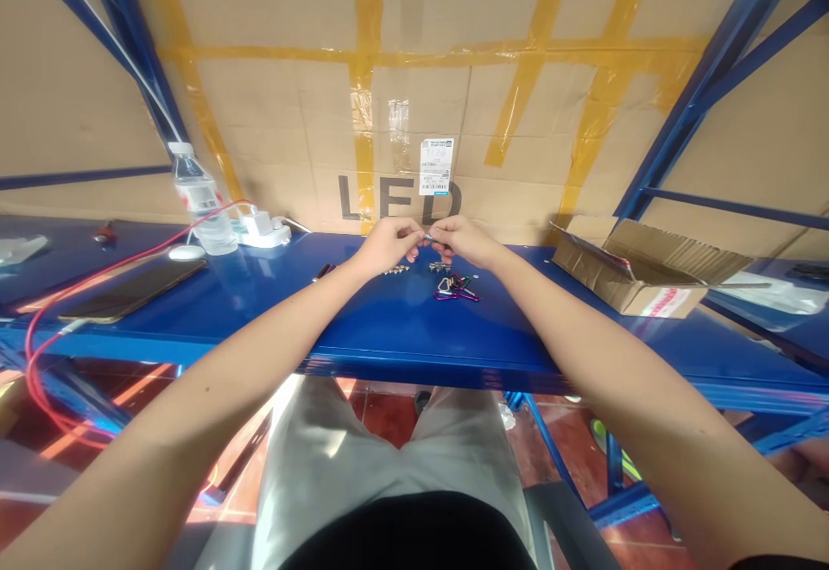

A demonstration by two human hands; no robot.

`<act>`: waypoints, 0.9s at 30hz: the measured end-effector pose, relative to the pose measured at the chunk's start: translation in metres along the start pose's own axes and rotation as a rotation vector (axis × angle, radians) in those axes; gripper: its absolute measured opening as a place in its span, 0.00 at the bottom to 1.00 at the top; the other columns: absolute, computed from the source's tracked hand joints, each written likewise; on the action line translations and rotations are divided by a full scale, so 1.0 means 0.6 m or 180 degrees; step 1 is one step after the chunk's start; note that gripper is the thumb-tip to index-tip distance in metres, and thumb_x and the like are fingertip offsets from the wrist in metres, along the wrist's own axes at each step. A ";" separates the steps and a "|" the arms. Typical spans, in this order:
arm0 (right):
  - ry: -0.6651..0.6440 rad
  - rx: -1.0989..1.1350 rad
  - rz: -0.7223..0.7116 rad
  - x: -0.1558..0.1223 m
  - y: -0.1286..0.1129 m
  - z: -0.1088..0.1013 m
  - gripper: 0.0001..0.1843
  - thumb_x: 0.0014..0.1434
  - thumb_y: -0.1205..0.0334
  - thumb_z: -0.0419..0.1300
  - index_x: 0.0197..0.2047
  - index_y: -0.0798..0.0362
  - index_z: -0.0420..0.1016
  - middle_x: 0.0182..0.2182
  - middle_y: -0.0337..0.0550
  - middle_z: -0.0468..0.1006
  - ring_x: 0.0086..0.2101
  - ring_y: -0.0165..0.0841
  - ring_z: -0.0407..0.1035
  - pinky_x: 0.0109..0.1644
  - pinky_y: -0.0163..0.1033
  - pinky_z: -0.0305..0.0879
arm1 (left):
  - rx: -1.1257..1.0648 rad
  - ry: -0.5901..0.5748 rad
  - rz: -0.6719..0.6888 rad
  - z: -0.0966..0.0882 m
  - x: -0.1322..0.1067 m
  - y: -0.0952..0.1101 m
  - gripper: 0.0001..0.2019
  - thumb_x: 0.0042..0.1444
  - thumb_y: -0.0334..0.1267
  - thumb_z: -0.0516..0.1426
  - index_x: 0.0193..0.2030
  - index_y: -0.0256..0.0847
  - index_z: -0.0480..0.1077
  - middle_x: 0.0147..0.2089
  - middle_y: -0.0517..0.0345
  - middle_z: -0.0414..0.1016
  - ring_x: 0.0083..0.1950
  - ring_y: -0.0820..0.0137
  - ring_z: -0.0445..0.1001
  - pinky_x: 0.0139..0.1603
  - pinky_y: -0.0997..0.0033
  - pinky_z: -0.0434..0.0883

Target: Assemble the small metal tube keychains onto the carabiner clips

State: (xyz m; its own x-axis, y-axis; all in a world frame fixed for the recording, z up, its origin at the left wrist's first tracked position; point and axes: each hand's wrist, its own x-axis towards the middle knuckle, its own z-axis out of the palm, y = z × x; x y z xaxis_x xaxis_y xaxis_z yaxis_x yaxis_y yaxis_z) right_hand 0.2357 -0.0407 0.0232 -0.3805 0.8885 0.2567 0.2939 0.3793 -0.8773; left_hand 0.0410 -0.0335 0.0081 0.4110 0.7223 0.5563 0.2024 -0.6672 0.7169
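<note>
My left hand (390, 244) and my right hand (461, 240) meet above the blue shelf (389, 328), fingertips pinched together on a small silvery metal part (427, 236) between them. Both hands are closed in a pinch. Just below them on the shelf lie a cluster of coloured carabiner clips (455, 288), purple, green and silver, and a few small silver metal pieces (396, 270). What exactly the pinched part is cannot be made out.
A water bottle (198, 199), a white power strip with charger (262, 229), a red cable (97, 281) and a phone (133, 289) lie at the left. An open cardboard box (641, 272) sits at the right. A taped cardboard wall marked LED (401, 121) stands behind.
</note>
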 end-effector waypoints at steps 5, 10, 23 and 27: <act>0.0287 -0.0688 -0.0368 0.001 -0.002 0.004 0.18 0.67 0.68 0.58 0.24 0.53 0.66 0.20 0.36 0.67 0.18 0.26 0.63 0.25 0.34 0.61 | -0.0659 0.0172 -0.0626 -0.002 0.009 0.006 0.04 0.58 0.28 0.66 0.34 0.33 0.76 0.26 0.56 0.78 0.24 0.75 0.75 0.30 0.72 0.76; 0.0362 -0.1105 -0.0574 0.002 0.001 0.008 0.13 0.64 0.68 0.58 0.26 0.53 0.69 0.21 0.36 0.68 0.21 0.27 0.62 0.27 0.34 0.58 | -0.0994 0.0062 -0.1075 -0.004 0.013 -0.003 0.08 0.54 0.31 0.70 0.32 0.31 0.77 0.28 0.50 0.80 0.27 0.73 0.77 0.33 0.68 0.79; 0.0061 -0.0876 -0.0245 -0.006 -0.009 0.003 0.09 0.61 0.65 0.63 0.29 0.53 0.69 0.22 0.37 0.69 0.22 0.27 0.61 0.26 0.34 0.57 | 0.0539 -0.0326 0.0435 -0.017 -0.002 -0.007 0.08 0.62 0.32 0.60 0.33 0.36 0.78 0.26 0.58 0.77 0.26 0.73 0.77 0.32 0.73 0.76; 0.0309 -0.0741 -0.0629 0.000 -0.004 0.002 0.17 0.48 0.69 0.71 0.38 0.52 0.69 0.35 0.40 0.76 0.35 0.32 0.70 0.35 0.34 0.65 | 0.0147 -0.0252 0.0086 -0.022 0.003 -0.007 0.06 0.61 0.32 0.61 0.34 0.34 0.78 0.25 0.57 0.77 0.25 0.72 0.77 0.31 0.72 0.76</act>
State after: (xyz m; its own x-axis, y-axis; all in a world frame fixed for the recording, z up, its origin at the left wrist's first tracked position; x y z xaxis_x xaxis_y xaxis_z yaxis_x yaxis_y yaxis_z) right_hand 0.2339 -0.0418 0.0251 -0.3680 0.8079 0.4603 0.4197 0.5860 -0.6931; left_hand 0.0288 -0.0268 0.0116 0.4854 0.6885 0.5389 0.2302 -0.6953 0.6809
